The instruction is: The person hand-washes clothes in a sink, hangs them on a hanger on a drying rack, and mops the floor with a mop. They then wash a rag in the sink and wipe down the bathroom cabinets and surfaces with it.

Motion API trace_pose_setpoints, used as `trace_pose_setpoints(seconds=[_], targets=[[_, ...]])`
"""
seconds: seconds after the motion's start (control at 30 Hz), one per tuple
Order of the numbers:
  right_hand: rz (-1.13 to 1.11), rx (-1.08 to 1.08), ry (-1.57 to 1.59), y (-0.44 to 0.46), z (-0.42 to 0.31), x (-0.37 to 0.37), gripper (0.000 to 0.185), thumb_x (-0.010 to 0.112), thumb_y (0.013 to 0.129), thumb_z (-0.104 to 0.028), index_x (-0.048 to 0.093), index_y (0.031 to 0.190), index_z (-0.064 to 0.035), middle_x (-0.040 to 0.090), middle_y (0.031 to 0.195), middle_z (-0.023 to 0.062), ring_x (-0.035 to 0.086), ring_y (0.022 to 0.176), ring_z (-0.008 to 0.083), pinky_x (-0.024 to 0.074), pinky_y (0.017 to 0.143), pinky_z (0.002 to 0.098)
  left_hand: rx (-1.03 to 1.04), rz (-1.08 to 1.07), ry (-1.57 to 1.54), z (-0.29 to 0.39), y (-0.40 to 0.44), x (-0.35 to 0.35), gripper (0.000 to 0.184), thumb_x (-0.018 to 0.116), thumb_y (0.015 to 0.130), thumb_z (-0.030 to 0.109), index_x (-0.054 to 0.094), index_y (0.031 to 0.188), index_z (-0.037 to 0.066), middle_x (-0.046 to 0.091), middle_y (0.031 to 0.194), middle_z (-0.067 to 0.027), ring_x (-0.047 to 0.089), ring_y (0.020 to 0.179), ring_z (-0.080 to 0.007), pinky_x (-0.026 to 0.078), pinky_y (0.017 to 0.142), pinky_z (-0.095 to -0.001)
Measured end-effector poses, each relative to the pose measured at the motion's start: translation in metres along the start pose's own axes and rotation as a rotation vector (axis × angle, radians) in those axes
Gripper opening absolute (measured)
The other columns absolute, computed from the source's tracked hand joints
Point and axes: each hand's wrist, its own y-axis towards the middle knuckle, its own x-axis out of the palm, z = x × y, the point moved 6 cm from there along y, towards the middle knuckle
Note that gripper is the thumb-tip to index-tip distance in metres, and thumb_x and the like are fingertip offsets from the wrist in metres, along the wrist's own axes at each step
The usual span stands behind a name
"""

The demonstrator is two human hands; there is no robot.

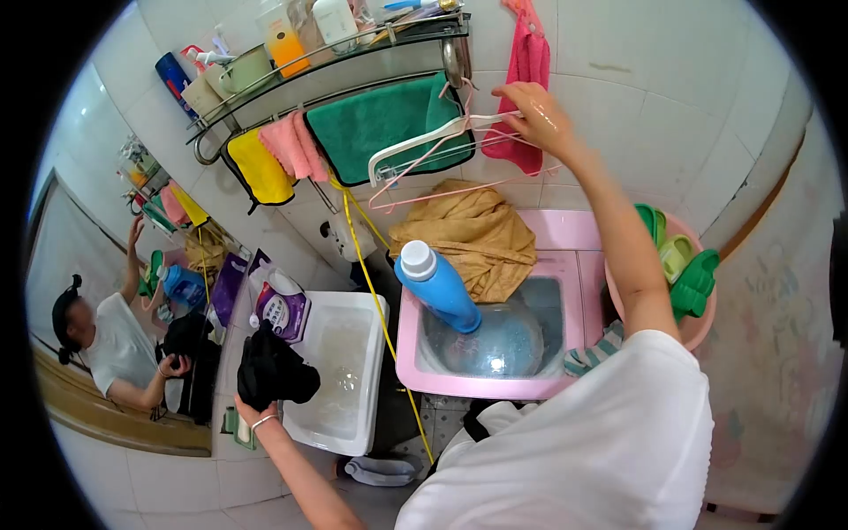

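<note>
Facing the wall, you stand by the pink washer (pixel 565 231), with a mirror (pixel 97 212) at your left showing your reflection. The sink (pixel 367 424) lies left of the washer, some water in it. Above them runs the shelf (pixel 340 66), loaded with bottles and a cup. At the washer's right side, the pink tub (pixel 702 331) holds green slippers (pixel 693 283). The tan cloth (pixel 481 234) lies heaped at the back of the washer, and the green towel (pixel 380 124) hangs under the shelf, next to the pink towel (pixel 291 146) and the yellow towel (pixel 261 172).

Your left hand (pixel 256 406) grips the black cloth (pixel 276 367), bunched up, from beneath and holds it over the sink's left edge, in front of the purple bag (pixel 281 305). The blue bottle (pixel 442 287) stands on the washer, its white cap on, beside the tan cloth. The white hanger (pixel 424 141) and the pink hanger (pixel 415 199) are up in front of the green towel, near the shelf's right end. Your right hand (pixel 541 117) is raised at the white hanger's right part, fingers bent over it; you cannot tell whether they close on it. The striped cloth (pixel 596 353) rests at the washer's right edge, near your right arm
</note>
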Motion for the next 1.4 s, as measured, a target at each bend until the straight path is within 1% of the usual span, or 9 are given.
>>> trace_pose_setpoints(seconds=[0.23, 0.33, 0.53, 0.77, 0.97, 1.1, 1.23, 1.33, 1.4], targets=[[-0.278, 0.008, -0.037, -0.014, 0.037, 0.032, 0.024, 0.055, 0.074, -0.004, 0.061, 0.096, -0.0127, 0.059, 0.093, 0.0042, 0.055, 0.091, 0.0245, 0.0398, 0.077, 0.0357, 0.007, 0.000, 0.023, 0.005, 0.004, 0.002, 0.053, 0.032, 0.088, 0.044, 0.050, 0.124, 0.009, 0.051, 0.125, -0.0121, 0.046, 0.116, -0.0342, 0.037, 0.097, -0.0530], [-0.135, -0.117, -0.151, 0.009, 0.026, 0.013, 0.027, 0.054, 0.072, -0.001, 0.062, 0.095, -0.0131, 0.058, 0.091, 0.0032, 0.054, 0.093, 0.0227, 0.0393, 0.075, 0.0348, -0.002, 0.073, 0.047, 0.001, -0.001, 0.000, 0.052, 0.033, 0.088, 0.043, 0.051, 0.122, 0.008, 0.051, 0.125, -0.0122, 0.047, 0.115, -0.0345, 0.036, 0.098, -0.0522], [-0.475, -0.335, -0.276, 0.022, -0.001, 0.018, 0.032, 0.058, 0.069, 0.000, 0.064, 0.097, -0.0141, 0.057, 0.091, 0.0037, 0.053, 0.093, 0.0215, 0.0390, 0.078, 0.0323, 0.009, 0.037, 0.044, -0.009, -0.001, -0.005, 0.042, 0.047, 0.081, 0.037, 0.059, 0.110, 0.009, 0.059, 0.113, -0.0096, 0.055, 0.105, -0.0307, 0.044, 0.089, -0.0515], [-0.730, 0.103, -0.391, -0.052, 0.064, -0.053, 0.029, 0.056, 0.068, 0.006, 0.063, 0.091, -0.0103, 0.058, 0.090, 0.0086, 0.054, 0.094, 0.0247, 0.0399, 0.082, 0.0365, 0.045, 0.112, 0.008, 0.004, -0.013, -0.023, 0.046, 0.047, 0.081, 0.039, 0.057, 0.112, 0.008, 0.057, 0.116, -0.0108, 0.053, 0.107, -0.0326, 0.044, 0.089, -0.0527], [-0.415, 0.168, -0.476, -0.137, 0.111, -0.182, 0.035, 0.047, 0.071, 0.007, 0.056, 0.103, -0.0043, 0.056, 0.096, 0.0166, 0.053, 0.091, 0.0347, 0.0429, 0.080, 0.0419, 0.143, -0.002, -0.221, 0.014, -0.028, -0.006, 0.047, 0.039, 0.085, 0.032, 0.052, 0.120, 0.004, 0.050, 0.125, -0.0150, 0.044, 0.117, -0.0356, 0.032, 0.100, -0.0530], [-0.278, 0.632, -0.502, -0.198, 0.154, -0.264, 0.038, 0.048, 0.082, -0.003, 0.044, 0.119, 0.0019, 0.053, 0.110, 0.0199, 0.052, 0.099, 0.0330, 0.0394, 0.088, 0.0395, 0.347, -0.044, -0.338, 0.019, -0.090, 0.025, 0.046, 0.040, 0.082, 0.033, 0.056, 0.116, 0.007, 0.054, 0.121, -0.0109, 0.047, 0.115, -0.0335, 0.030, 0.102, -0.0510], [0.041, 0.664, -0.097, -0.179, 0.097, -0.239, 0.036, 0.047, 0.090, -0.019, 0.045, 0.120, 0.0008, 0.054, 0.106, 0.0170, 0.053, 0.097, 0.0273, 0.0391, 0.088, 0.0330, 0.435, -0.076, -0.414, 0.017, -0.162, 0.019, 0.046, 0.044, 0.081, 0.041, 0.058, 0.110, 0.007, 0.058, 0.114, -0.0120, 0.052, 0.108, -0.0319, 0.037, 0.096, -0.0501], [-0.238, 0.767, 0.808, -0.159, 0.016, -0.153, 0.032, 0.049, 0.092, -0.030, 0.050, 0.112, -0.0051, 0.049, 0.074, -0.0001, 0.045, 0.063, 0.0061, 0.0340, 0.054, 0.0202, 0.449, -0.124, -0.514, 0.000, -0.263, 0.001, 0.045, 0.049, 0.080, 0.040, 0.059, 0.107, 0.006, 0.061, 0.106, -0.0115, 0.059, 0.099, -0.0283, 0.047, 0.088, -0.0434], [-0.449, 0.622, 1.221, -0.143, -0.122, -0.124, 0.028, 0.050, 0.091, -0.031, 0.053, 0.104, -0.0065, 0.030, 0.059, -0.0103, 0.027, 0.049, -0.0014, 0.0148, 0.041, 0.0174, 0.474, -0.145, -0.529, -0.023, -0.335, -0.022, 0.040, 0.052, 0.078, 0.038, 0.063, 0.097, 0.005, 0.065, 0.094, -0.0107, 0.063, 0.087, -0.0242, 0.050, 0.083, -0.0394]])
